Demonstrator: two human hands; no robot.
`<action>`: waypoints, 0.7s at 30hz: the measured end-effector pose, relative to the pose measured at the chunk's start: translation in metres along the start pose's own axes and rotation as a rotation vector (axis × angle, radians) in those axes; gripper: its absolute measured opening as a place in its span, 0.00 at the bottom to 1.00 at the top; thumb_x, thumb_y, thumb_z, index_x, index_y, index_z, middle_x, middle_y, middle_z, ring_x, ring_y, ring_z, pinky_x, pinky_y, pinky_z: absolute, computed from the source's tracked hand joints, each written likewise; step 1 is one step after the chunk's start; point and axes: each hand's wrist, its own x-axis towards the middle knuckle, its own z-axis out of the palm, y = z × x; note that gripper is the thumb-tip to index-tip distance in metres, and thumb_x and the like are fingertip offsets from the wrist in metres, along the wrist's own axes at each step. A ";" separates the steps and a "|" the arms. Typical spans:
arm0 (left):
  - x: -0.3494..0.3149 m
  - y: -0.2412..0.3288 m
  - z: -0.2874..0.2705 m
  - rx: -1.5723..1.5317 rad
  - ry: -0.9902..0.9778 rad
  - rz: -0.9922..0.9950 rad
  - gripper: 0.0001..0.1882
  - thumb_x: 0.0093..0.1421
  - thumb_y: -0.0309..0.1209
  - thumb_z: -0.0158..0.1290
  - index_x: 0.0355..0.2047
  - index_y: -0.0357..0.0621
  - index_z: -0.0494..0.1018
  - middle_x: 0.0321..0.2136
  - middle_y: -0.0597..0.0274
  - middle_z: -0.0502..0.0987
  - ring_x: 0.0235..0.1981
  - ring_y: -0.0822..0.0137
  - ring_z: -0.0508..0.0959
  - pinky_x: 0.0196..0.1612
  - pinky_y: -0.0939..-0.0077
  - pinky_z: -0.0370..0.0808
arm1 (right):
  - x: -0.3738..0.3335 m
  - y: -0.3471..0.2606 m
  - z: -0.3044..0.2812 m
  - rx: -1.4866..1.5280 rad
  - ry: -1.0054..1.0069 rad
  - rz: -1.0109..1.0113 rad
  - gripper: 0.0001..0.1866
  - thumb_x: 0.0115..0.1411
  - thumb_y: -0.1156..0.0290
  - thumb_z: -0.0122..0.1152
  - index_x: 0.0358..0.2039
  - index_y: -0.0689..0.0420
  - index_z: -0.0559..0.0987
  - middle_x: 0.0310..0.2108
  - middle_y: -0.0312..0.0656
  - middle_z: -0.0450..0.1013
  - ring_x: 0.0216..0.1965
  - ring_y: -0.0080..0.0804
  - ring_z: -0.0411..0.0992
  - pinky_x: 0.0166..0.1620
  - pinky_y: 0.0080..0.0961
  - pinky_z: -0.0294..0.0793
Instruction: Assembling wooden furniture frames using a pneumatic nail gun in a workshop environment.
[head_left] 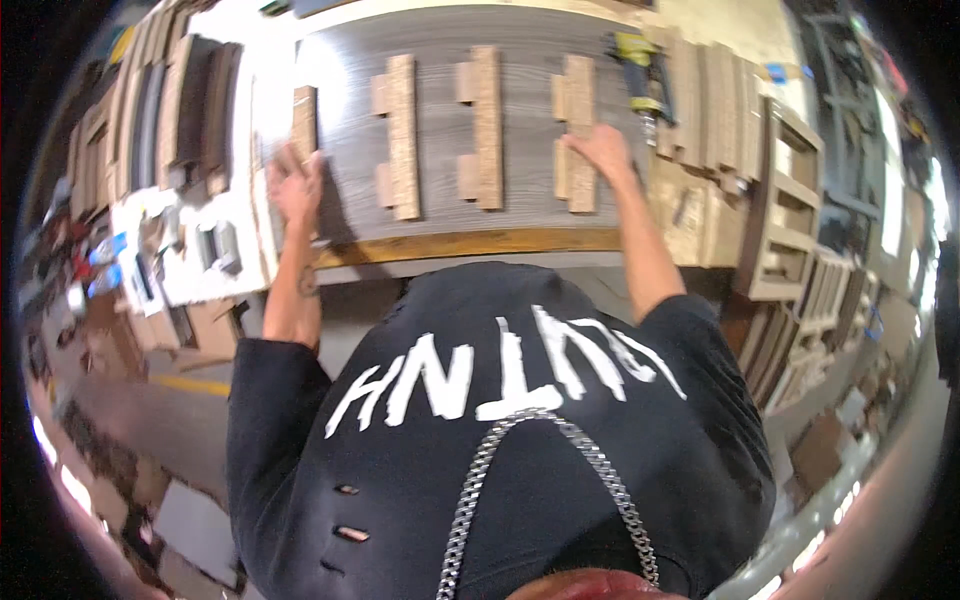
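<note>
A wide grey wood-grain panel [440,130] lies before me, bearing several upright chipboard strips with small blocks along their left sides. My left hand [293,185] is over the leftmost strip [305,118], its fingers apart and slightly blurred. At the rightmost strip [581,90], my right hand [606,153] grips the middle, with the thumb reaching across its top face; the other fingers are partly hidden. Between my hands stand two more strips, one left of centre [402,140] and one right of centre [487,130]; neither is touched.
A yellow-green and black cordless drill [640,80] lies right of the panel, bit toward me. Long boards are stacked at the right [705,100] and left [190,110]. A slatted wooden frame [785,205] stands at the far right. A yellowish wooden edge [480,243] runs along the near side.
</note>
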 end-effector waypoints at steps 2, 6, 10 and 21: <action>0.004 -0.033 0.001 -0.107 -0.056 0.068 0.42 0.66 0.62 0.35 0.70 0.43 0.50 0.67 0.38 0.53 0.68 0.42 0.53 0.69 0.48 0.47 | 0.005 0.022 0.008 0.061 0.049 -0.058 0.34 0.51 0.37 0.63 0.28 0.64 0.83 0.25 0.56 0.78 0.30 0.50 0.79 0.35 0.40 0.75; -0.005 0.002 -0.062 -0.636 0.025 -0.464 0.40 0.69 0.55 0.38 0.64 0.29 0.57 0.61 0.34 0.63 0.62 0.40 0.64 0.64 0.58 0.60 | -0.016 0.053 0.011 0.067 0.297 -0.063 0.29 0.59 0.46 0.59 0.45 0.62 0.81 0.38 0.55 0.79 0.42 0.52 0.77 0.44 0.37 0.75; -0.051 -0.010 -0.097 -0.393 0.167 -0.414 0.33 0.65 0.48 0.50 0.57 0.29 0.65 0.45 0.39 0.75 0.47 0.44 0.75 0.51 0.59 0.70 | -0.052 0.053 0.014 0.403 0.434 0.133 0.25 0.63 0.56 0.61 0.43 0.71 0.77 0.37 0.52 0.79 0.39 0.40 0.78 0.43 0.31 0.75; -0.065 0.026 -0.090 -0.291 -0.270 -0.181 0.27 0.54 0.40 0.63 0.43 0.34 0.65 0.38 0.40 0.71 0.41 0.43 0.74 0.45 0.53 0.73 | -0.110 0.039 0.074 0.789 0.433 0.235 0.21 0.65 0.59 0.59 0.48 0.66 0.75 0.29 0.41 0.78 0.28 0.25 0.75 0.29 0.19 0.74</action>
